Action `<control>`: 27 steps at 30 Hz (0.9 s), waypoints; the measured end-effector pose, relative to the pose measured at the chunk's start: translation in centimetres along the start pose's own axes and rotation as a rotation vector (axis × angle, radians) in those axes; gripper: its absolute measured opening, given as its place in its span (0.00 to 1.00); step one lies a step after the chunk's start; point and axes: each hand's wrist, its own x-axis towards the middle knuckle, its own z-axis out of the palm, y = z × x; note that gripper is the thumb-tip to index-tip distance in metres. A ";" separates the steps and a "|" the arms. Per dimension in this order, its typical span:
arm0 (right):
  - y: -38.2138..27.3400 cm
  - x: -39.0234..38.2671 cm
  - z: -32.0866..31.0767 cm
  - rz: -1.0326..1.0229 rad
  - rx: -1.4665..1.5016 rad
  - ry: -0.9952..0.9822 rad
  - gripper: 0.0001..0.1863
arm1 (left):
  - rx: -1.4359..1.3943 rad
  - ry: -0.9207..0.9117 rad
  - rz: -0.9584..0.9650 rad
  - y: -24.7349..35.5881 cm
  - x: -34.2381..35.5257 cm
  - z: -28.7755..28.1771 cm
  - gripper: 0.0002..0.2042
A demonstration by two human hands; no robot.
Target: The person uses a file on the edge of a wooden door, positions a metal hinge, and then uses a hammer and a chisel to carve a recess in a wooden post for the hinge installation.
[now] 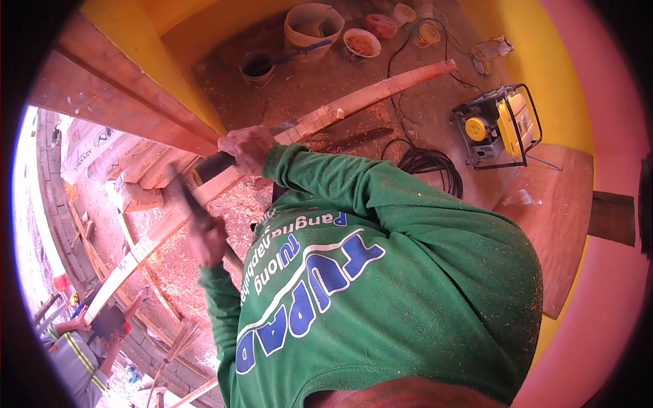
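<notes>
My right hand (249, 149) is closed at a long timber board (381, 85), gripping or pressing a dark, flat tool (215, 166) on its top; its kind is partly hidden. Below it, my left hand (207, 243) is wrapped round a dark, elongated tool (188, 196) that looks like a hammer. This tool is smeared by motion, and a wooden handle end (234, 260) shows past the fist. Crosswise cut marks run along the board beyond my right hand.
Stacked sacks (129, 156) and wood shavings lie left. A co-worker's hand (78, 321) is at the board's lower-left end. Buckets (306, 34), a coiled black cable (435, 166) and a yellow generator (503, 126) stand beyond; a plywood sheet (561, 204) lies right.
</notes>
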 end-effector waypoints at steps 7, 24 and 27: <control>0.7 -0.2 0.0 0.017 -0.011 0.085 0.12 | -0.080 -0.042 -0.149 0.6 -0.1 0.6 0.09; 1.5 0.0 -0.6 0.113 -0.064 0.011 0.11 | -0.160 -0.192 -0.093 -0.4 1.5 1.6 0.09; 1.6 0.0 -1.0 0.119 -0.043 0.034 0.11 | 0.003 -0.061 -0.076 -0.2 1.7 1.7 0.09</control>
